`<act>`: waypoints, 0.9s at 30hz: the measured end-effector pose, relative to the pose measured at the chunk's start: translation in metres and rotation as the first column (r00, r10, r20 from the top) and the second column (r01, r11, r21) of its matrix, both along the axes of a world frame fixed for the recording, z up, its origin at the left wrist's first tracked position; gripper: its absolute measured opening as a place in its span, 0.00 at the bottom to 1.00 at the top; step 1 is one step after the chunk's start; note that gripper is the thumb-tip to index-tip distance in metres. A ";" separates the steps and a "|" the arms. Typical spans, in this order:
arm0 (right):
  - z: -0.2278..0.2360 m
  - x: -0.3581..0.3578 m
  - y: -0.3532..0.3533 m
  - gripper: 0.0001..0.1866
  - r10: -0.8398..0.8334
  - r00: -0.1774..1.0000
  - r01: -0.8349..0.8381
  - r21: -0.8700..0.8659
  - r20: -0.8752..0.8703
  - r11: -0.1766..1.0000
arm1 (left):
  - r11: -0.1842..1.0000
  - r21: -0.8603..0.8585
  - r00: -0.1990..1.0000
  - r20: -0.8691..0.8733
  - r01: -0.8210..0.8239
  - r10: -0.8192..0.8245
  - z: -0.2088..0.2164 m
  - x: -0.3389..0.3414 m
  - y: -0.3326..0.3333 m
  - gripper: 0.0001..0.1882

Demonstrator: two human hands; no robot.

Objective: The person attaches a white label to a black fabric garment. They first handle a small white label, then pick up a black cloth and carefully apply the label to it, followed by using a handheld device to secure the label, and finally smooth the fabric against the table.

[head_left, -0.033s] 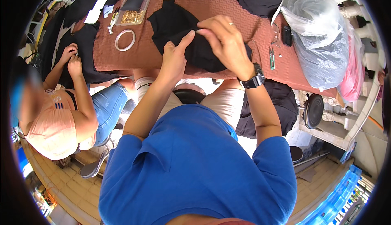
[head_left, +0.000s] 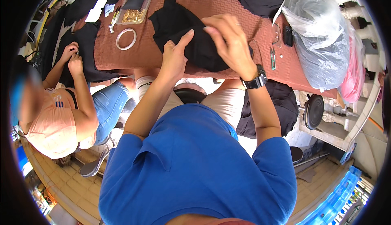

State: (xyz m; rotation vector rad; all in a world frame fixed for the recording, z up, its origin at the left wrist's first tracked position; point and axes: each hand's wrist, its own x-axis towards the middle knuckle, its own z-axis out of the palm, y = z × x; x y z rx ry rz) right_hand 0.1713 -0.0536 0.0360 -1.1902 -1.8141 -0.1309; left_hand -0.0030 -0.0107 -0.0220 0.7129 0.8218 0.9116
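A piece of black cloth lies in front of me on the table's near side, part of it over my lap edge. My left hand grips its near part, thumb raised on top and fingers tucked under the fabric. Just above the cloth, to the right, is my right hand, with thumb and forefinger brought together in a pinch. Whatever sits between those fingertips is too small to make out. A black wristwatch is on the right wrist.
A brown textured cloth covers the table. On it are a clear box of gold-coloured pieces, a white ring, thread snips and glasses. Filled plastic bags stand right. A co-worker sits left, handling black fabric.
My right hand has drawn a little to the right, away from the left thumb, still pinched. My left hand keeps its hold on the black cloth.
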 end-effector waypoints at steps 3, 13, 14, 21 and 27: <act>-0.015 0.012 -0.025 0.26 -0.071 0.997 0.073 -0.075 0.026 0.995 | 0.995 -0.101 0.996 0.084 -0.015 0.024 0.003 -0.009 0.002 0.14; -0.039 -0.010 -0.018 0.19 -0.001 0.983 -0.015 -0.085 -0.185 0.996 | 0.979 -0.079 0.960 0.223 0.188 -0.167 0.006 -0.014 0.001 0.15; -0.036 -0.008 -0.009 0.17 0.018 0.940 -0.067 -0.132 -0.341 0.989 | 0.967 -0.049 0.953 0.188 0.251 -0.238 0.012 -0.017 0.000 0.16; -0.015 0.007 0.034 0.16 -0.017 0.815 -0.265 -0.399 -0.579 0.878 | 0.723 0.675 0.864 -0.442 0.144 0.241 -0.002 -0.032 0.005 0.21; -0.002 0.011 0.067 0.25 0.204 0.873 -0.430 -0.505 -0.442 0.749 | 0.746 0.544 0.910 -0.358 0.385 -0.209 0.026 -0.023 0.047 0.56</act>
